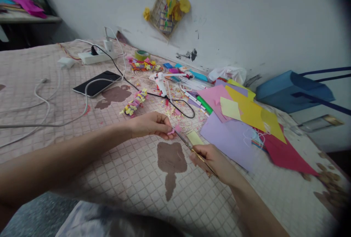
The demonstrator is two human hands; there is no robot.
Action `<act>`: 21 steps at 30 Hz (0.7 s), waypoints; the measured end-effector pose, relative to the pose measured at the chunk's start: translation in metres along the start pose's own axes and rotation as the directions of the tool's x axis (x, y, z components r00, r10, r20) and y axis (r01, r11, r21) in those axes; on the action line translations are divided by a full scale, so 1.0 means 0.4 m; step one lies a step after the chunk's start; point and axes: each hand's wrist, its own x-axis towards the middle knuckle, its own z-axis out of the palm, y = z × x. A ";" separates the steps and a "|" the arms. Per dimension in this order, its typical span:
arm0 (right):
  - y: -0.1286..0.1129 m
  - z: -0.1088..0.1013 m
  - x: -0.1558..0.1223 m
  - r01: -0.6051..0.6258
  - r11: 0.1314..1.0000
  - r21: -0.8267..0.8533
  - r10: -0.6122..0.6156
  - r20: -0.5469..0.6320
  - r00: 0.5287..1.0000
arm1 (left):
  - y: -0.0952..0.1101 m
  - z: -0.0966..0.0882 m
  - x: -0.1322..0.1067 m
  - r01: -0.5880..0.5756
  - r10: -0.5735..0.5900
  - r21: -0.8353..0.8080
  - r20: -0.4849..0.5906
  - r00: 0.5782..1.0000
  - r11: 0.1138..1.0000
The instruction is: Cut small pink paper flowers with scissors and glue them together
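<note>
Left hand (149, 125) pinched pink paper scrap (171, 132); right hand (211, 162) gripped scissors (189, 147), blades at the scrap. Lilac paper (227, 138) lay just ahead of right hand; glue gun (160, 81) beyond both hands.

A scuffed white wall (246, 21), marked with dark smudges, rises behind a bed under a quilted pale pink cover (131, 180) blotched with brown stains (171, 160). A craft frame trimmed with yellow paper flowers (164, 12) hangs on the wall. A pale shelf (27, 19) stacked with papers stands at far left, and a blue bag (293, 90) sits at right in dim, flat light.
</note>
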 end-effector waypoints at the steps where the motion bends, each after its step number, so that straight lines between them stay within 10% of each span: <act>1: 0.000 0.000 0.000 0.001 1.000 -0.001 -0.001 -0.003 1.000 | 0.000 0.000 0.000 0.003 -0.003 -0.002 -0.002 1.000 1.000; 11: 0.000 0.001 0.003 -0.024 1.000 0.018 0.025 -0.032 0.999 | 0.002 0.001 -0.001 0.010 -0.010 -0.001 -0.019 1.000 1.000; 21: 0.011 0.043 0.041 -0.011 0.894 0.448 0.123 -0.222 0.967 | -0.013 0.031 -0.008 0.007 -0.009 -0.045 -0.037 0.999 0.999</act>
